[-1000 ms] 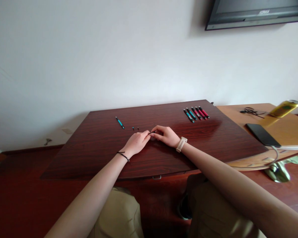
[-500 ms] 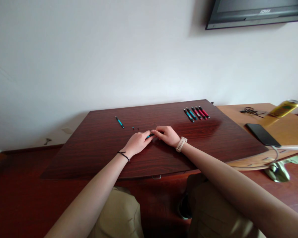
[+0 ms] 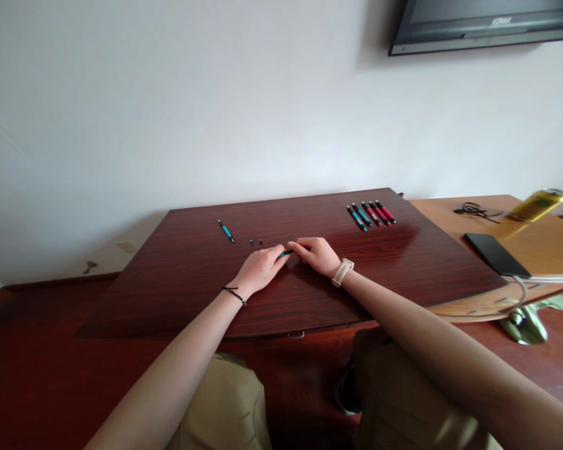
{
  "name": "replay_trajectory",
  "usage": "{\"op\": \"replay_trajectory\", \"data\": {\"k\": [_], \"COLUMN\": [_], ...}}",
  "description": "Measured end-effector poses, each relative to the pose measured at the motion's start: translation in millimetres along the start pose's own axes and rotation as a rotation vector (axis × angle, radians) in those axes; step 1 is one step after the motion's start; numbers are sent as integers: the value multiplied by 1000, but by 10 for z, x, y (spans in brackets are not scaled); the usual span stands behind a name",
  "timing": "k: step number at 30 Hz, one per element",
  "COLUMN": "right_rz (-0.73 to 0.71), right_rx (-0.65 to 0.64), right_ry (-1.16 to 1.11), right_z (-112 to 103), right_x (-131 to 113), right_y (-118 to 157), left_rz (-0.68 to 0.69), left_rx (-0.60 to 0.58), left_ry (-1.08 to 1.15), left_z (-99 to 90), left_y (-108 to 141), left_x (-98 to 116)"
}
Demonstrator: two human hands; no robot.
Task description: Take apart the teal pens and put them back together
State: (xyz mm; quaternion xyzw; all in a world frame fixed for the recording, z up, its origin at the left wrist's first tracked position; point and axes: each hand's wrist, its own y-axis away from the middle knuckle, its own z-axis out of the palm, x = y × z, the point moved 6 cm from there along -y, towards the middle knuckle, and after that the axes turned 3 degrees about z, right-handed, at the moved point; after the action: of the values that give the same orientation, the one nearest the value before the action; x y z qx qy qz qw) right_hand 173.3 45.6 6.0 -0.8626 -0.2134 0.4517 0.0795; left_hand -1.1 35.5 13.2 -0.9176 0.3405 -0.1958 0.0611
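My left hand (image 3: 259,266) is closed around a blue and black pen (image 3: 284,254), which shows only in part between my fingers. Facing it, my right hand (image 3: 319,255) is closed at the pen's dark end, thumb and fingers bent together; what its fingertips grip there is partly hidden. Just beyond my left hand lie two tiny pieces, a teal one (image 3: 251,242) and a dark reddish one (image 3: 261,242). Another teal and black pen (image 3: 226,231) rests farther left on the dark wooden table (image 3: 192,281).
Several teal and red pens (image 3: 371,214) lie side by side at the table's back right. On the lighter table (image 3: 436,219) to the right are a black phone (image 3: 496,254), a black cable (image 3: 473,210) and a yellow can (image 3: 538,205). A television (image 3: 488,25) hangs above.
My right thumb and fingers have shifted slightly up at the pen's end, and a bit more of the pen shows. My left hand stays nearly still.
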Motion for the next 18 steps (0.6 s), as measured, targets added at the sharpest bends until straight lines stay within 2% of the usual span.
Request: {"op": "replay_trajectory", "data": {"k": [12, 18], "right_rz": [-76, 30], "right_rx": [-51, -57], "right_ry": [-210, -192], "right_z": [46, 72], "right_x": [0, 81], "right_y": [13, -12], "left_rz": [-5, 3], "left_rx": [-18, -3], "left_ry": [39, 59], "left_z": [68, 28], "left_y": [-11, 1], "left_x": [-119, -66]}}
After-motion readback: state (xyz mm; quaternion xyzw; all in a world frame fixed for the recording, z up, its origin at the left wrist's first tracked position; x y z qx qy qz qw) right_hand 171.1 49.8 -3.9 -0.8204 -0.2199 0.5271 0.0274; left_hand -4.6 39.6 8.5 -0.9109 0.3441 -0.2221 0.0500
